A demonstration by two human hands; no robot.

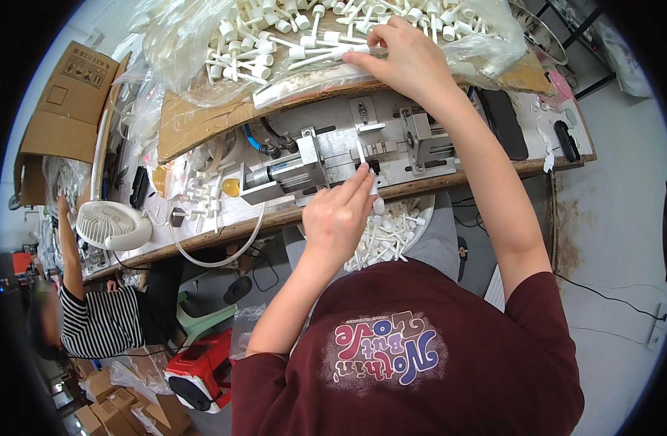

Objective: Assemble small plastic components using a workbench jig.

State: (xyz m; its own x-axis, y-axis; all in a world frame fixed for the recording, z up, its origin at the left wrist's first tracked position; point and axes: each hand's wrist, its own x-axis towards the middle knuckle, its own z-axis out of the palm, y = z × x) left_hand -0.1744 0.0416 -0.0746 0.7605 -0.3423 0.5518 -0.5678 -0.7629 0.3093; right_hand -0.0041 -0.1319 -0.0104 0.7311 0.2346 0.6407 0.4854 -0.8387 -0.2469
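Note:
My left hand (338, 218) is over the front of a metal clamping fixture (418, 142), fingers close together. Under its fingertips lies a white plastic stick with a cap (379, 206); the thin stem points up into the fixture and the cap hangs by the bench edge. The fingers partly cover it. My right hand (409, 62) reaches to the heap of similar white capped sticks (261, 47) on the far side. Its thumb and forefinger pinch one white capped stick (340, 52), whose stem points left.
The heap rests on plastic sheeting over cardboard (202, 123). More sticks fill a round tray (426, 218) at my lap. A white fan (114, 225) stands on the bench (268, 218) at left, near a hose. Further left, a person in a striped shirt (104, 323) sits working.

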